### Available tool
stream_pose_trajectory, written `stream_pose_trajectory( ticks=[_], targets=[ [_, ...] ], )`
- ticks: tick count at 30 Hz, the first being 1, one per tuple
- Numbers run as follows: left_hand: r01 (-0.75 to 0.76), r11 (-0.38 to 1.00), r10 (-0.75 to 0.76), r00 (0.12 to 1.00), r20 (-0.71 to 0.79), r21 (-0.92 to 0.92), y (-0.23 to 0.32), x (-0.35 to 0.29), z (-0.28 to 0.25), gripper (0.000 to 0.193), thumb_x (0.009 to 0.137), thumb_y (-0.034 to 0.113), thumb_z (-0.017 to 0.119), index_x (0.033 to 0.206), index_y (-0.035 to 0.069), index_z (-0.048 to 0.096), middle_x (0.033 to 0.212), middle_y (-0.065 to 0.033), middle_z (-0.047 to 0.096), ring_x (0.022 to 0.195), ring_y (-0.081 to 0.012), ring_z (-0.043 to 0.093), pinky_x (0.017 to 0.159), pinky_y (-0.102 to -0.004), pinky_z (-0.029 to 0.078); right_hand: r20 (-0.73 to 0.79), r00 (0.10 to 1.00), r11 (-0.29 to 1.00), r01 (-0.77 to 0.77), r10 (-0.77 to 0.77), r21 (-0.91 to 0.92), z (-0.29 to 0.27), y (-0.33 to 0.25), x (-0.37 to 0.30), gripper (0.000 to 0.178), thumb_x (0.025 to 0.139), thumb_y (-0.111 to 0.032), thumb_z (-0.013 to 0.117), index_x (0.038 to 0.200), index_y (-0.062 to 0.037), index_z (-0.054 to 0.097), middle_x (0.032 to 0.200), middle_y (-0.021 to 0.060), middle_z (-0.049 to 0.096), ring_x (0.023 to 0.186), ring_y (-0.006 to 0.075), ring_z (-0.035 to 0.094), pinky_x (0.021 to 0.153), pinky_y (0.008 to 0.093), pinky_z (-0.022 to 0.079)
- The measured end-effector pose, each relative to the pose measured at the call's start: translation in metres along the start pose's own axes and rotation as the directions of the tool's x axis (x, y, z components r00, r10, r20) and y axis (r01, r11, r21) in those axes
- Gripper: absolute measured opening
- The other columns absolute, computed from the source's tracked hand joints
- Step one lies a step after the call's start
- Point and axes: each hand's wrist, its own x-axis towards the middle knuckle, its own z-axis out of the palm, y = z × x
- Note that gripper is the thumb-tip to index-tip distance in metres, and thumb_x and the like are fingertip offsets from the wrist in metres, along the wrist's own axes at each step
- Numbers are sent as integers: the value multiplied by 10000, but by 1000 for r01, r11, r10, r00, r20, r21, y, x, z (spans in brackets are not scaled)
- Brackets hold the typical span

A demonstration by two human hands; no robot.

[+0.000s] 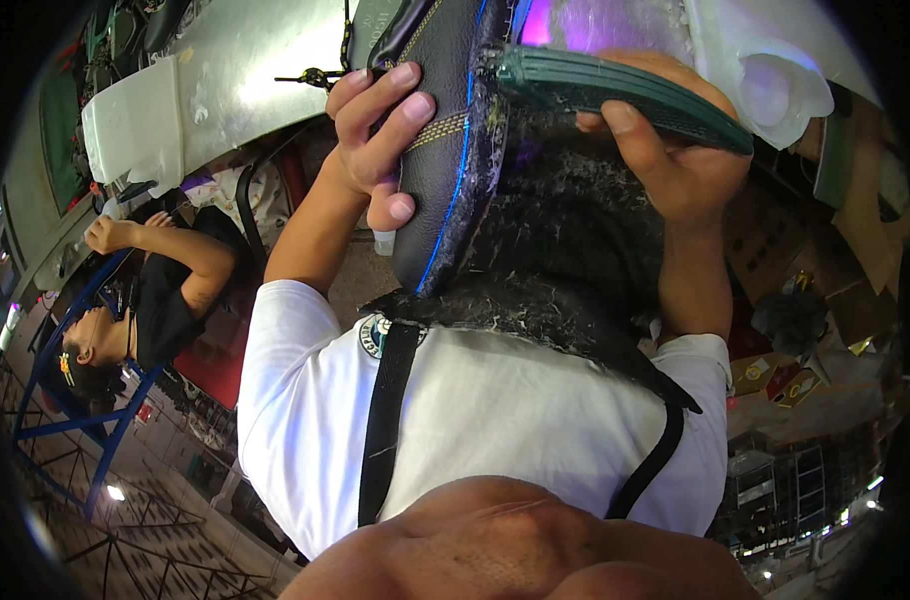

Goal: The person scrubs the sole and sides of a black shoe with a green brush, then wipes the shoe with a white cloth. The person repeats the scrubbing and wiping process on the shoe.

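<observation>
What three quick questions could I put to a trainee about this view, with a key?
1. Which colour is the line along the side of the black shoe: (A) red, (B) blue or (C) white?
2. Which of the person's hands grips the dark green ridged piece?
3. True or false: the person's apron is bright red.

Key:
1. B, blue.
2. The right hand; the left hand holds the shoe.
3. False: it is black, with pale bits scattered over it.
</observation>
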Motion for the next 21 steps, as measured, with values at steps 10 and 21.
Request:
stream_pose_trajectory(
  ticks=[10, 21],
  targets=[
    [-115, 988, 87, 964, -250, -101, 2, 24, 24, 504, 1076, 463, 332, 1492, 196, 425, 1302, -289, 563, 1218, -429, 558, 1156, -550, 291, -70, 998, 989, -1, -10, -145, 0, 3, 14, 229, 903, 107, 672, 1125, 162, 664, 968, 211, 738, 833, 224, 745, 765, 328, 645],
    [-19, 991, -23, 953, -301, -134, 14, 5, 31, 526, 1065, 483, 389, 1571, 351, 336, 1309, -265, 551, 1222, -414, 555, 1165, -572, 303, -384, 915, 957, -213, 124, -197, 15, -3, 35, 179, 932, -61, 721, 981, 109, 689, 843, 114, 750, 709, 143, 714, 649, 262, 571]
  ],
)
